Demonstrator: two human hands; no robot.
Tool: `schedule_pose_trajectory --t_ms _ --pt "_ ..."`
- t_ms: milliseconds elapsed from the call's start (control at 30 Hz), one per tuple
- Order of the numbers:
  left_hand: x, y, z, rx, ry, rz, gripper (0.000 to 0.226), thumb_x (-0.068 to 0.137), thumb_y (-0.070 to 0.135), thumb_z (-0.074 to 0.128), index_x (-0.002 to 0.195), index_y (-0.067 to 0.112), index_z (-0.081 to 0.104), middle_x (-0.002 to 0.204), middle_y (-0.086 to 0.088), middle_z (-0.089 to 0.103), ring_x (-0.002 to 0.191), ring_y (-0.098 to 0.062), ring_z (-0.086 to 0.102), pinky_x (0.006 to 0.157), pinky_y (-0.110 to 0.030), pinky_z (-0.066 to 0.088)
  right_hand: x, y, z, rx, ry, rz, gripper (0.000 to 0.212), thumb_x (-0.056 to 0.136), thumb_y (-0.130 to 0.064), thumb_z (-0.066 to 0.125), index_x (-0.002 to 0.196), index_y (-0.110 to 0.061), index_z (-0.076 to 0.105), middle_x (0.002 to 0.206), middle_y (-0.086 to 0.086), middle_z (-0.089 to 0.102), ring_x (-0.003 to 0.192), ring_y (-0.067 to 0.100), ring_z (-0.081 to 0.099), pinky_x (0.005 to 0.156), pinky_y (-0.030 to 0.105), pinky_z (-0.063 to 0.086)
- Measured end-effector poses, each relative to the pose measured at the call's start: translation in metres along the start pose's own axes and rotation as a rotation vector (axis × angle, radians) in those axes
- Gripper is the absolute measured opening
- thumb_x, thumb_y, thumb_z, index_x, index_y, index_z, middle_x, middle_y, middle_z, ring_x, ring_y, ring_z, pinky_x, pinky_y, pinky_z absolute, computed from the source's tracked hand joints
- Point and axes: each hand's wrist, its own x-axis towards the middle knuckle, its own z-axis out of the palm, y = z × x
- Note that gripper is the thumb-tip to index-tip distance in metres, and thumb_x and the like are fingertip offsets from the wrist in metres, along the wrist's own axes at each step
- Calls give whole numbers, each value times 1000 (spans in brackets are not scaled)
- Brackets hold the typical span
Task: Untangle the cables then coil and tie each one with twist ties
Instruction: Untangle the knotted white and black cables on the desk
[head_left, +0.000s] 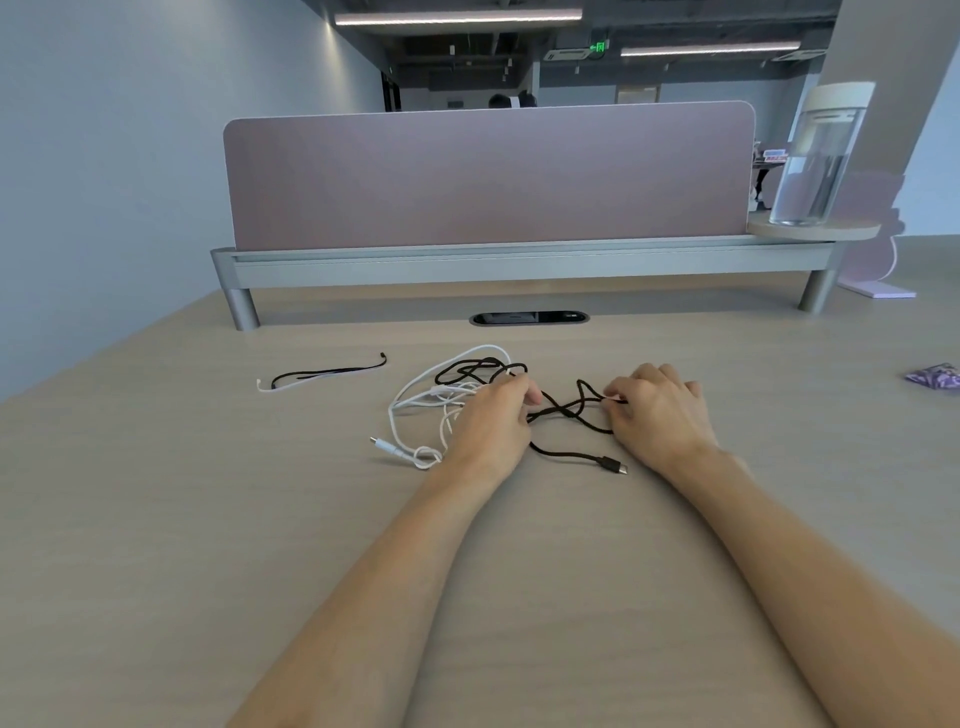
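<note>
On the head camera, my only view, I take the dark oval slot (529, 317) in the desk (519, 545) as my marker. On the near side of the slot, almost straight below it, lies the tangle. The white cable (415, 395) makes loose loops below and a little left of the slot, and the black cable (566, 410) runs through them and out to the right.

The left hand (491, 421) sits on the near edge of the white loops. Its fingers are curled in and its fingertips are closed on a black strand where the two cables cross. The right hand (657, 410) is below and right of the slot. Its thumb and forefinger pinch a loop of the black cable and its other fingers are bent under. Between the two hands the black cable crosses over itself.

The black plug (615, 466) lies free on the desk, nearer me than both hands. The white plug (384, 448) lies free below and left of the slot.

Well left of the slot, apart from the tangle, the black twist tie (337, 371) and the white twist tie (280, 385) lie side by side.

Behind the slot stands a mauve divider panel (488, 176). A clear bottle (815, 161) stands far right of the slot on a small round shelf, and a purple packet (932, 375) lies at the right edge of the desk
</note>
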Motion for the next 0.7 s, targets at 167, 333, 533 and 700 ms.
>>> schedule_pose_trajectory --t_ms 167,333,533,700 --pt "8 3 -16 -22 39 68 37 88 -5 42 102 19 65 112 1 66 103 -18 60 84 -36 50 -5 -20 -7 355 245 -287 51 66 -4 50 111 -14 71 111 4 63 103 27 55 86 33 31" --pt "-1 0 -40 -58 134 -28 39 91 2 40 97 27 68 93 19 62 83 0 52 68 -21 37 -16 -41 -11 541 92 -464 33 75 -21 49 95 -15 75 101 -1 66 96 21 58 89 37 45" --pt "-16 -33 -30 33 -127 41 30 94 9 44 109 22 68 114 6 67 113 -13 57 96 -36 45 -24 -55 -9 492 -77 -497 39 72 -65 63 86 -30 74 86 -12 65 86 10 56 81 32 47" --pt "-14 -40 -26 62 -157 104 26 90 24 53 112 26 67 113 7 67 111 -16 58 96 -40 45 -24 -51 -12 466 -160 -525 20 78 -41 73 72 -24 64 73 -14 57 79 10 52 76 29 44"
